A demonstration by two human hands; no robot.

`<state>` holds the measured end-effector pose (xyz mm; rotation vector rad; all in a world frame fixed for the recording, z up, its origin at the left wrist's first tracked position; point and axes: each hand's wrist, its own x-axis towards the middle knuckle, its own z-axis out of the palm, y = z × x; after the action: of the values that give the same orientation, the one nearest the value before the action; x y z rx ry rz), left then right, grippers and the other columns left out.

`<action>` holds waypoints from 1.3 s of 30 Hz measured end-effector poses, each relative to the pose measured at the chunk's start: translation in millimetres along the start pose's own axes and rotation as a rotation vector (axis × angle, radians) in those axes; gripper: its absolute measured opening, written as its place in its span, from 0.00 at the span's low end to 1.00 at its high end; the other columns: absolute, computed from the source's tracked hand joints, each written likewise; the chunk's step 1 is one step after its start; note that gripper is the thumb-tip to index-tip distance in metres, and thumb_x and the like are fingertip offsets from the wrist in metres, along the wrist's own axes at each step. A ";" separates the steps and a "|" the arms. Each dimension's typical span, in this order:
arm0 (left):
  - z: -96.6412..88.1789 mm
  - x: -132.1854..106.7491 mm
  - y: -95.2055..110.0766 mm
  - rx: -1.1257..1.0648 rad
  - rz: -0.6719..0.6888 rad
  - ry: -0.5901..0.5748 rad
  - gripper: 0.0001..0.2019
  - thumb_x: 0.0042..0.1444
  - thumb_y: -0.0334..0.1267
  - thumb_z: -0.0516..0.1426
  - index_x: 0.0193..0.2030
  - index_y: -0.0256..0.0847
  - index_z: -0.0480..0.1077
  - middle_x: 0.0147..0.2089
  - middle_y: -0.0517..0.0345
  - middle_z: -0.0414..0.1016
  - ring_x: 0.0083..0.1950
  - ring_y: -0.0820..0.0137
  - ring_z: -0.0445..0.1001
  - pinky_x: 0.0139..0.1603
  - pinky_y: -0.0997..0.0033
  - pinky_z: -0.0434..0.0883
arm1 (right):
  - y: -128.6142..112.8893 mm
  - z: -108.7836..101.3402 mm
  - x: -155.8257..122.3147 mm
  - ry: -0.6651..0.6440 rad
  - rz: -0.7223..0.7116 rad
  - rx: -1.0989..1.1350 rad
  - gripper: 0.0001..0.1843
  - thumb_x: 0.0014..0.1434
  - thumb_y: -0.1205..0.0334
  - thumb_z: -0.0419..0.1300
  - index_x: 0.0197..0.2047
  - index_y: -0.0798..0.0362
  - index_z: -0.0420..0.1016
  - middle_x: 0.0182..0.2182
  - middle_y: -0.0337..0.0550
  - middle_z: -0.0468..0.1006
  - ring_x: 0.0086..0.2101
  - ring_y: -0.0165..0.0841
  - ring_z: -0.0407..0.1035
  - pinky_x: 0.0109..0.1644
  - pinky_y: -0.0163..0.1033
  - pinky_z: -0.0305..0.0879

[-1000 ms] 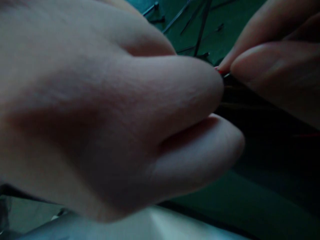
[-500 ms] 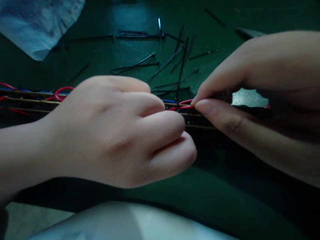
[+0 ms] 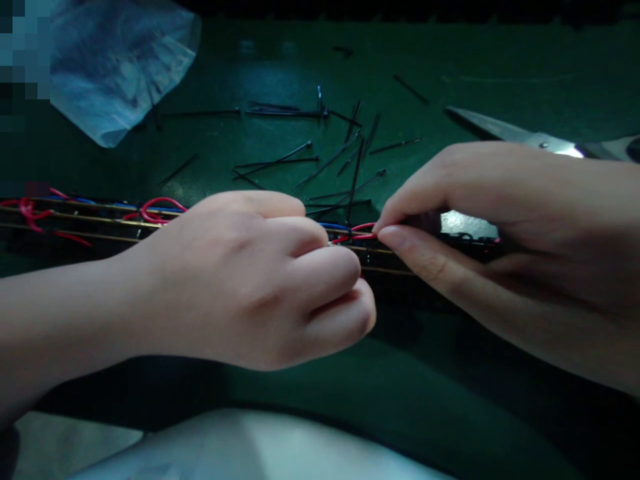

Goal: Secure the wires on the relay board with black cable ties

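A long dark strip with red and blue wires along it lies across a green mat. My left hand is curled into a loose fist over the strip's middle, fingertips at the wires. My right hand pinches the red wires between thumb and forefinger, just right of the left hand. A black cable tie stands up from the wires between the two hands. What the left fingers hold is hidden.
Several loose black cable ties are scattered on the green mat behind the hands. Scissors lie at the back right. A clear plastic bag sits at the back left. A pale surface shows at the bottom edge.
The view has pulled back: a second ago my left hand filled the frame, now both hands and the strip show. The hands keep their grip at the wires; scissors have come into view.
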<state>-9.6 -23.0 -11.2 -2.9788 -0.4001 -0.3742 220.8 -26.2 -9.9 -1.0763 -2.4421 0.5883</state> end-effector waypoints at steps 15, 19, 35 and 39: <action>-1.1 1.4 -3.4 -0.012 0.035 -0.004 0.15 0.67 0.29 0.52 0.34 0.45 0.77 0.23 0.65 0.67 0.24 0.72 0.65 0.25 0.67 0.64 | -0.5 1.7 -0.7 -0.023 0.027 0.007 0.05 0.68 0.62 0.56 0.38 0.49 0.71 0.31 0.36 0.73 0.31 0.29 0.68 0.36 0.39 0.63; -2.2 3.2 -4.2 -0.004 0.038 0.009 0.15 0.67 0.29 0.52 0.34 0.45 0.76 0.23 0.65 0.67 0.24 0.72 0.65 0.24 0.68 0.64 | 0.1 2.3 0.1 -0.024 0.022 -0.001 0.05 0.68 0.63 0.56 0.38 0.49 0.70 0.31 0.36 0.73 0.31 0.29 0.67 0.35 0.39 0.62; -1.5 4.8 -3.9 0.004 0.025 0.020 0.14 0.65 0.29 0.53 0.32 0.45 0.75 0.22 0.66 0.68 0.24 0.75 0.65 0.25 0.70 0.64 | 3.1 1.8 1.6 -0.034 -0.013 -0.009 0.05 0.69 0.62 0.56 0.39 0.49 0.70 0.32 0.36 0.72 0.32 0.28 0.65 0.36 0.40 0.63; -1.6 5.9 -2.9 -0.011 0.013 0.029 0.17 0.67 0.29 0.50 0.31 0.45 0.76 0.21 0.65 0.67 0.23 0.74 0.65 0.24 0.69 0.62 | 2.5 1.2 0.7 -0.022 -0.022 -0.023 0.04 0.69 0.64 0.57 0.39 0.51 0.71 0.33 0.36 0.72 0.32 0.26 0.65 0.37 0.38 0.62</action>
<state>-5.3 -19.0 -7.9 -2.9817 -0.3771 -0.4194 221.3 -24.4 -12.2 -1.0554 -2.4822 0.5689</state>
